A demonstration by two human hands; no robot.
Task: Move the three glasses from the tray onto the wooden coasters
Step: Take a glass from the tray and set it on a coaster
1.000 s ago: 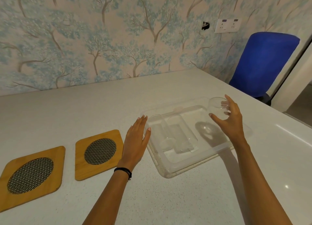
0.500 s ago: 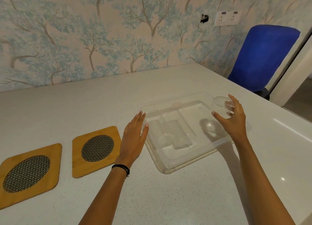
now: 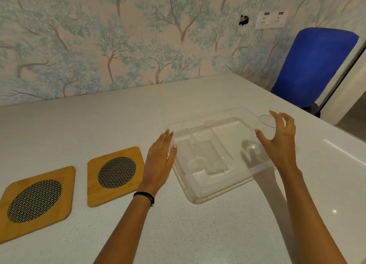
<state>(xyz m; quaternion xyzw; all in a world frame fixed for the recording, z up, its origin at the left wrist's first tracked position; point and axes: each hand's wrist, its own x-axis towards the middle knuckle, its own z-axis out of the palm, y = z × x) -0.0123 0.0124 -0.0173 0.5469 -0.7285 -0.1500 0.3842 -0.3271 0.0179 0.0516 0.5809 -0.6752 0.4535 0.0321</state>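
A clear plastic tray (image 3: 200,194) lies on the white counter. Two clear glasses lie on their sides in it, one on the left (image 3: 187,151) and one beside it (image 3: 213,153). My right hand (image 3: 279,141) holds a third clear glass (image 3: 265,125) in the air above the tray's right part, fingers curled around it. My left hand (image 3: 160,160) rests flat and open against the tray's left edge. Two wooden coasters with round metal mesh centres lie to the left, a nearer one (image 3: 116,174) and a far-left one (image 3: 33,202).
A blue chair (image 3: 313,65) stands past the counter's right corner. A patterned wall with a socket plate (image 3: 270,19) runs behind. The counter's right edge (image 3: 346,153) lies close to the tray.
My right hand with the glass has drifted slightly right and stays raised over the tray. The left hand keeps its place at the tray's edge.
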